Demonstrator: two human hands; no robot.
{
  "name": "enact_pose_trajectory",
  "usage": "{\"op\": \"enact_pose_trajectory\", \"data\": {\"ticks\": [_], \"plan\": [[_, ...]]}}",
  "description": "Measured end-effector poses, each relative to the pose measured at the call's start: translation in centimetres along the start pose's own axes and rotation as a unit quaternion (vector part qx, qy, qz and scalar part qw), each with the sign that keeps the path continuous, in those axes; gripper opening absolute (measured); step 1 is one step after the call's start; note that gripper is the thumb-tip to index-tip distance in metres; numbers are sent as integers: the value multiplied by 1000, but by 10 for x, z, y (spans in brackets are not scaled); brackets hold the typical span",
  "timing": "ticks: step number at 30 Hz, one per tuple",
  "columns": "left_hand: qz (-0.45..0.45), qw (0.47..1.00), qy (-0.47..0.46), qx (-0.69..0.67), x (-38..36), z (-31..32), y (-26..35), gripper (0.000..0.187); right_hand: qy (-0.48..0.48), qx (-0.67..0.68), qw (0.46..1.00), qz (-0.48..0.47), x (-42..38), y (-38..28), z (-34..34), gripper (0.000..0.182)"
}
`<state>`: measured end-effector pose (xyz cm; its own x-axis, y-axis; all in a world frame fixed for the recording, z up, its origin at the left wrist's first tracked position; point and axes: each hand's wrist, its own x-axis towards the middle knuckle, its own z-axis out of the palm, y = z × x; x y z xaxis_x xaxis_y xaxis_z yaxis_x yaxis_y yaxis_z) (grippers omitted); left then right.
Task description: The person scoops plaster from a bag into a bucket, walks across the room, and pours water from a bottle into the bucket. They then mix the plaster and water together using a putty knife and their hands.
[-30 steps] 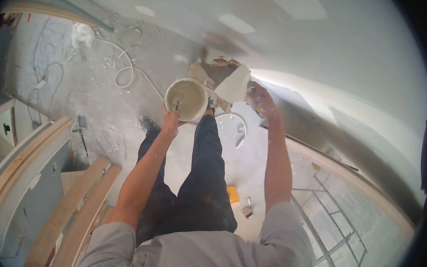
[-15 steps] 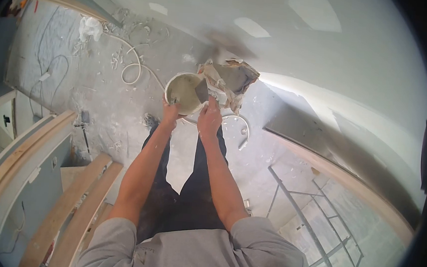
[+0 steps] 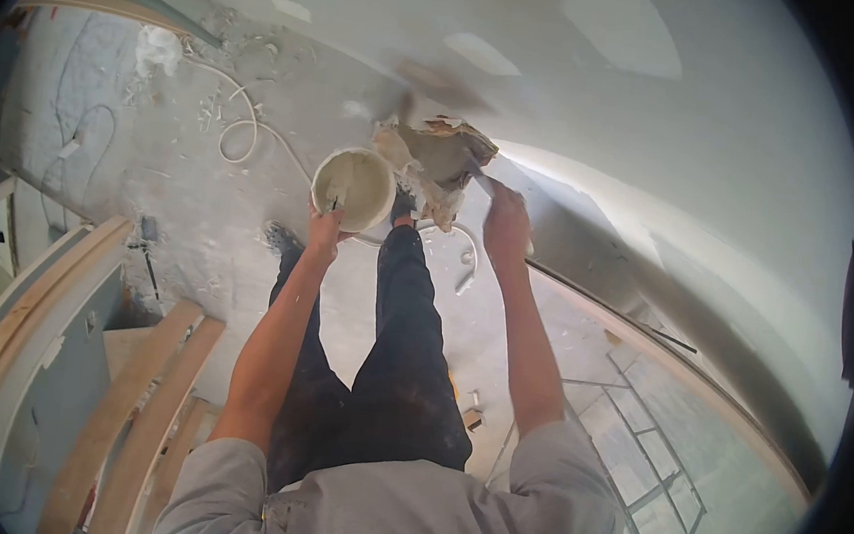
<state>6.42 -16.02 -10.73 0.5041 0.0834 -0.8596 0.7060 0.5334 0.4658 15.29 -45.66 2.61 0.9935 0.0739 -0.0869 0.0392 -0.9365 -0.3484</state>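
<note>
My left hand [image 3: 324,233] grips the near rim of a round white bucket [image 3: 381,218], fingers wrapped round its edge. Pale beige material shows inside the bucket, and something small and dark sits by my thumb. To the right, my right hand [image 3: 507,223] is closed round the handle of a putty knife [image 3: 478,176]. Its blade points up and left into the opening of a torn paper bag [image 3: 392,150]. Greyish powder [image 3: 443,154] shows in the bag, which stands on the floor just right of the bucket.
A pale wall [image 3: 600,110] with white patches rises beyond the bag. Along the floor runs a looped white hose [image 3: 239,142] among scraps. Wooden planks [image 3: 145,405] lie at lower left, a metal frame [image 3: 649,440] stands at lower right, and a long wood-edged panel [image 3: 680,362] crosses the right side.
My right hand has moved right with the putty knife, from over the bucket to the paper bag. The bucket stays in my left hand, and the whole view has shifted slightly.
</note>
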Motion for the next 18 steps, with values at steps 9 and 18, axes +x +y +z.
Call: {"op": "enact_pose_trajectory", "data": {"ticks": [9, 18], "plan": [[-26, 999, 44, -17, -6, 19, -32, 66, -331, -261, 900, -113, 118, 57, 209, 29], [-66, 996, 53, -41, 4, 6, -67, 63, -289, -137, 947, -37, 126, 86, 269, 53]]}}
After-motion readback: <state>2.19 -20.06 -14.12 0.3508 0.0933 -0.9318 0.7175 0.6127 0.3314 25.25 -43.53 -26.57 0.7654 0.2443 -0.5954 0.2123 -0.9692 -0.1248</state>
